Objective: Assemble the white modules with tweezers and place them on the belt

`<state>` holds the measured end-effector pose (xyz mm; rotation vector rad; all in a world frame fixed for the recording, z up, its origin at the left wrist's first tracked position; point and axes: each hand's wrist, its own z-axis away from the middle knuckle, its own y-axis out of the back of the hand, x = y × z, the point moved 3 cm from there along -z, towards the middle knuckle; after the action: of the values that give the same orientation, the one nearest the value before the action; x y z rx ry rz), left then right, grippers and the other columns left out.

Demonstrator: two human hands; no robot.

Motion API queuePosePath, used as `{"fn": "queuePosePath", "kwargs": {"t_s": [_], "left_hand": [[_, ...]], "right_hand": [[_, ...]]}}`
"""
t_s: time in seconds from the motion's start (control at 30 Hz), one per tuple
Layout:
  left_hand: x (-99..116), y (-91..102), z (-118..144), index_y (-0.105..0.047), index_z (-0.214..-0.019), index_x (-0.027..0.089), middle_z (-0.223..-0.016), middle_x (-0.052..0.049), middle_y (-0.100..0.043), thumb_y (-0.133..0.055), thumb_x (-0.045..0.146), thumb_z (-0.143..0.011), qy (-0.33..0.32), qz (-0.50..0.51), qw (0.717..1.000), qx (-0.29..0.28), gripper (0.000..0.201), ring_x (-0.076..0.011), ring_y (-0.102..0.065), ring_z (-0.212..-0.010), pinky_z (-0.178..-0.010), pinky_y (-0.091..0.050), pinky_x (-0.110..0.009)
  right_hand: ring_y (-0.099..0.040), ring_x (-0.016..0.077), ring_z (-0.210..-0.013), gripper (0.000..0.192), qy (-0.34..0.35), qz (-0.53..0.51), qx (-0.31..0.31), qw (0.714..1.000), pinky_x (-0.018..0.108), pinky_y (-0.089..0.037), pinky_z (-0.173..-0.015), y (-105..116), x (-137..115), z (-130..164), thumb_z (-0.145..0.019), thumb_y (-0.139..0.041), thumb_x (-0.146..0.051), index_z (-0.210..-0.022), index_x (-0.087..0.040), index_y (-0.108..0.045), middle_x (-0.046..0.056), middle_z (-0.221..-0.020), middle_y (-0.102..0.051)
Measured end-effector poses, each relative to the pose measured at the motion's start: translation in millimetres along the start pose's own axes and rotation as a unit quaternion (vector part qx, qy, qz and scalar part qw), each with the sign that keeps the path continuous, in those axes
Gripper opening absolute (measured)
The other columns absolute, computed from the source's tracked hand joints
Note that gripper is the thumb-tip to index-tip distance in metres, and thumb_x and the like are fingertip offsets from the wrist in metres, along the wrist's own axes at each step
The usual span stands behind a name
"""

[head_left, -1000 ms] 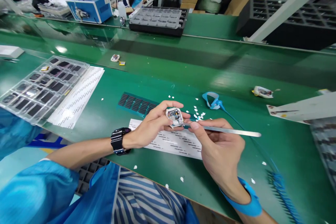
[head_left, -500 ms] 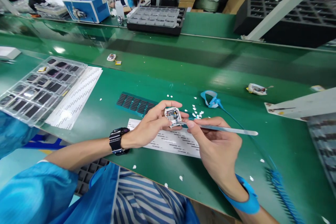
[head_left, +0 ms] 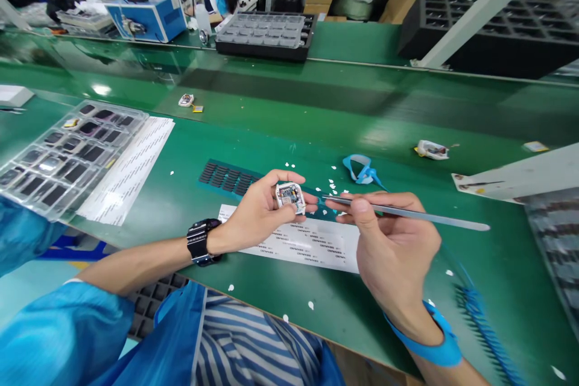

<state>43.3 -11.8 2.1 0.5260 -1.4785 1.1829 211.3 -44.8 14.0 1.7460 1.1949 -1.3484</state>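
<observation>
Between the thumb and fingers of my left hand (head_left: 260,214) is a small white device housing (head_left: 290,196), its circuit board facing up. My right hand (head_left: 393,244) is closed on a pair of metal tweezers (head_left: 416,214). Their tips point left, a short way from the housing and apart from it. Under my hands lies a white printed sheet (head_left: 307,247). Behind my left hand a strip of small black pads (head_left: 226,180) rests on the green bench, partly hidden by the hand. Small white paper bits are scattered around.
A clear tray of dark parts (head_left: 75,160) sits at left beside another printed sheet (head_left: 131,163). White housings (head_left: 186,100) stand further back. A blue strap (head_left: 359,170) lies behind my right hand; a coiled blue cord (head_left: 486,325) runs down the right. A white post (head_left: 488,15) rises at right.
My right hand has moved right, drawing the tweezers' tips away from the housing. My left hand has shifted slightly left and tilted the housing.
</observation>
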Motion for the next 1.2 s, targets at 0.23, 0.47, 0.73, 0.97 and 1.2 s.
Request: {"fn": "queuePosePath", "kwargs": {"t_s": [0.23,0.47,0.73,0.97,1.2], "left_hand": [[14,15.1,-7,-0.048,-0.110,0.020,-0.101,-0.004,-0.072,-0.063,0.010,-0.082,-0.048,-0.011,0.995,0.084,0.033,-0.0181,-0.073,-0.099,-0.087,-0.057,-0.032],[13,29.5,-17,-0.049,-0.110,0.020,-0.095,-0.003,-0.073,-0.059,0.005,-0.083,-0.008,0.065,0.981,0.181,0.033,-0.0155,-0.073,-0.093,-0.101,-0.050,-0.040],[5,33.4,-21,-0.051,-0.108,0.017,-0.093,-0.004,-0.071,-0.055,-0.002,-0.082,0.070,0.112,0.968,0.212,0.032,-0.0145,-0.073,-0.089,-0.107,-0.045,-0.040],[2,32.9,-23,-0.051,-0.107,0.017,-0.095,-0.005,-0.071,-0.054,-0.002,-0.083,0.075,0.106,0.968,0.213,0.031,-0.0141,-0.072,-0.088,-0.105,-0.045,-0.040],[-2,35.0,-25,-0.051,-0.106,0.019,-0.091,-0.003,-0.070,-0.054,-0.002,-0.082,0.060,0.097,0.969,0.218,0.032,-0.0136,-0.072,-0.087,-0.104,-0.046,-0.041]], "right_hand": [[-0.076,0.0221,-0.064,0.045,-0.092,0.059,-0.113,0.988,0.031,-0.061,-0.054,-2,14,-9,-0.072,-0.081,-0.062,-0.080,-0.022,-0.063,0.003,-0.076,-0.073],[-0.076,0.0237,-0.071,0.041,-0.109,0.093,-0.210,0.967,0.033,-0.061,-0.062,-17,34,-15,-0.074,-0.079,-0.059,-0.080,-0.020,-0.065,0.006,-0.077,-0.076],[-0.077,0.0248,-0.078,0.028,-0.103,0.127,-0.263,0.951,0.039,-0.060,-0.074,-33,49,-17,-0.076,-0.075,-0.047,-0.082,-0.020,-0.068,0.007,-0.082,-0.079],[-0.077,0.0246,-0.075,0.032,-0.113,0.135,-0.260,0.949,0.038,-0.060,-0.071,-31,52,-19,-0.075,-0.077,-0.050,-0.080,-0.020,-0.068,0.007,-0.080,-0.079],[-0.076,0.0253,-0.076,0.050,-0.138,0.102,-0.325,0.930,0.039,-0.059,-0.072,-38,54,-36,-0.068,-0.078,-0.067,-0.071,-0.020,-0.063,0.008,-0.074,-0.077]]}}
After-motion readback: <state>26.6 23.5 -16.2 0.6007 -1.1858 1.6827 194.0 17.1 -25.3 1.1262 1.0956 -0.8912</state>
